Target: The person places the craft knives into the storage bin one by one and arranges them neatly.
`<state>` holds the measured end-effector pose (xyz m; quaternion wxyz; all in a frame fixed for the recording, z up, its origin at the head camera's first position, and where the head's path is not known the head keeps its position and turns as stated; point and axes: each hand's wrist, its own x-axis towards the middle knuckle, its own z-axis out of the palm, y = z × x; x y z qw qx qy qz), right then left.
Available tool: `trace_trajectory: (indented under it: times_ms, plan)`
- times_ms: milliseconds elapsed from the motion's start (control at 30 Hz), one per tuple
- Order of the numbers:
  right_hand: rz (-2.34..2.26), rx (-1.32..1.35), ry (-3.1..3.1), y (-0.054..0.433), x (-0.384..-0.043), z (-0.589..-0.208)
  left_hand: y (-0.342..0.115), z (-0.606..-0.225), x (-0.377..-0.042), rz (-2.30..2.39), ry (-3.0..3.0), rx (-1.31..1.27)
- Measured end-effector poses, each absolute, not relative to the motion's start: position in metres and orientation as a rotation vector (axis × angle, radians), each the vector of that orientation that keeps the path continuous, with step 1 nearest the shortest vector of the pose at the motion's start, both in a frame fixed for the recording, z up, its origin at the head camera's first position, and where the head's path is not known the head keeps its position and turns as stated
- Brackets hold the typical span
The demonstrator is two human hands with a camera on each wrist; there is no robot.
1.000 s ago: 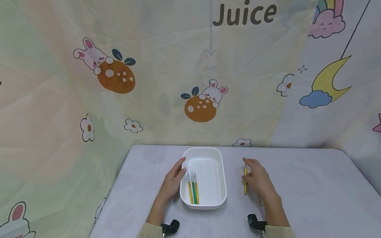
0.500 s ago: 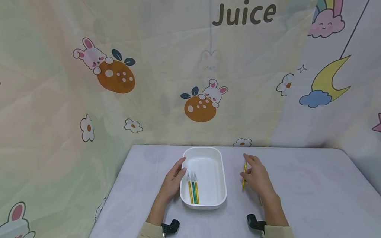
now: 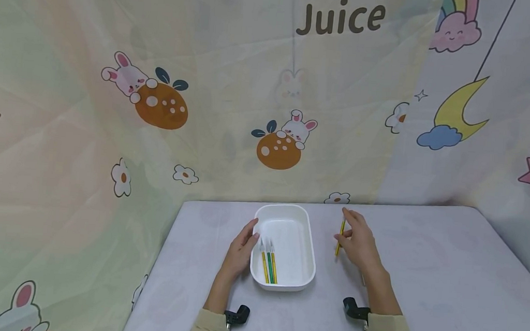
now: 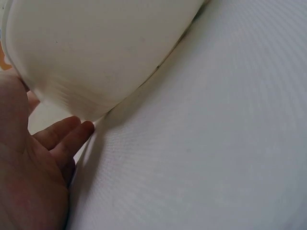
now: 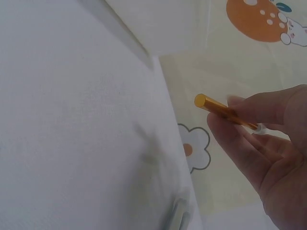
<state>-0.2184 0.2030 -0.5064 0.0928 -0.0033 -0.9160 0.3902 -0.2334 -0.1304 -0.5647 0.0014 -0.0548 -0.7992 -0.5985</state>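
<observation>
A white rectangular tray (image 3: 286, 281) stands on the table, with three slim pen-like sticks (image 3: 268, 267), two yellow and one green with pale tips, lying along its left side. My left hand (image 3: 238, 254) rests against the tray's left side, fingertips at the rim; in the left wrist view the lower fingers (image 4: 72, 139) touch the outer wall near its base. Right of the tray, my right hand (image 3: 359, 245) pinches a yellow pen-like stick (image 5: 216, 106) between thumb and fingertips. Its flat yellow end points away from the palm, and the other end runs behind the fingers.
A thin pale stick (image 3: 363, 280) lies under my right wrist, mostly hidden; a clear-looking rod (image 5: 179, 215) shows low in the right wrist view. The white-covered table (image 3: 443, 273) meets a printed cloth backdrop (image 3: 229, 147) at its far edge.
My right hand has moved slightly away toward the far edge with the yellow pen-like stick, which now tilts a little. The left hand and tray have stayed still.
</observation>
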Motion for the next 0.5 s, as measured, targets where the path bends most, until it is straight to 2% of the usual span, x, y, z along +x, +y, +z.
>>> trace_trajectory:
  times_ms: [500]
  plan:
    - [1.208,0.020,-2.630,0.1982,-0.2175,-0.5051,-0.1311,-0.5656,-0.2340,-1.892,-2.487,-0.196]
